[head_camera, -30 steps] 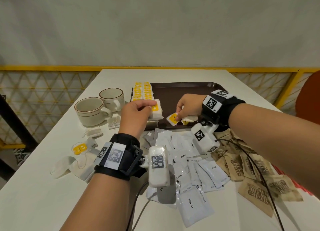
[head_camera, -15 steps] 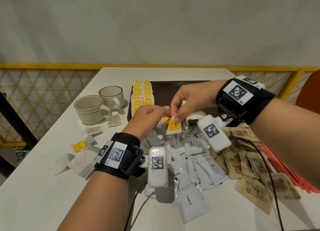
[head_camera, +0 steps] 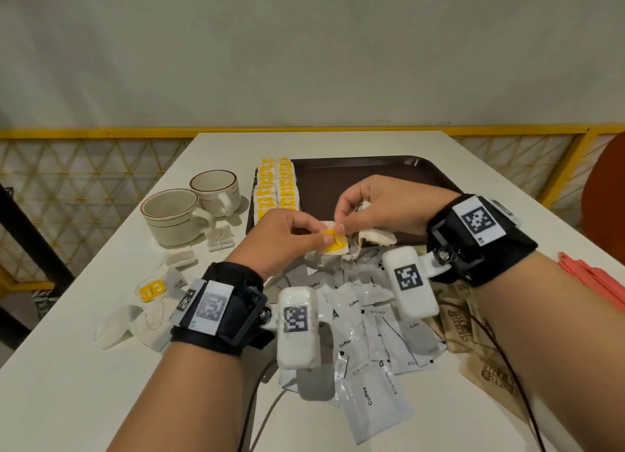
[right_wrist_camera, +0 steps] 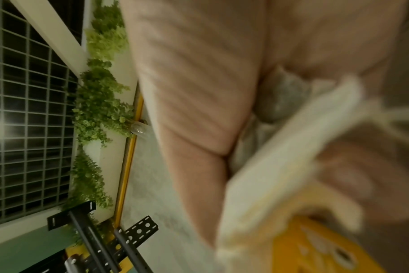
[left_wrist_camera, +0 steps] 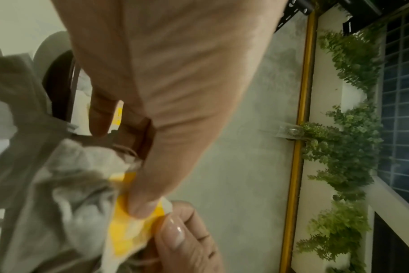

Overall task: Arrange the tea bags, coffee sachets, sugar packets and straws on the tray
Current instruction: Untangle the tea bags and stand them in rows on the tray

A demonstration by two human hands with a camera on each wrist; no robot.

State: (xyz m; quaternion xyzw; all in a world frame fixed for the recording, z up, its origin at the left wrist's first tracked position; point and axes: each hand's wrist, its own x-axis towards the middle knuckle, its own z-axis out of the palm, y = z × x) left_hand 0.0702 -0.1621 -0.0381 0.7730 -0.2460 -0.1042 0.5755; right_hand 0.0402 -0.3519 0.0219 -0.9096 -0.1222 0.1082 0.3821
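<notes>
Both hands meet above the near edge of the brown tray (head_camera: pixel 372 172). My left hand (head_camera: pixel 287 235) and my right hand (head_camera: pixel 372 211) each pinch the yellow tag of one tea bag (head_camera: pixel 333 243), held in the air between them. The left wrist view shows the tea bag (left_wrist_camera: pixel 126 230) pinched by a fingertip, with its crumpled pouch beside it. More white pouches (head_camera: pixel 375 235) hang from my right hand. Two rows of tea bags (head_camera: pixel 277 187) lie on the tray's left side. White coffee sachets (head_camera: pixel 368 333) are piled under my wrists, brown sugar packets (head_camera: pixel 473 329) lie to their right, and red straws (head_camera: pixel 595 282) lie at the far right.
Two beige cups (head_camera: pixel 189 211) stand left of the tray. Loose tea bags (head_camera: pixel 152 302) lie on the white table (head_camera: pixel 67 401) at the left. A yellow railing (head_camera: pixel 101 133) runs behind the table. Cables trail from my wrists over the sachets.
My left hand left the tea bag rows on the tray and came over to my right hand. Both hands rose from the tray and now pinch the same tea bag together.
</notes>
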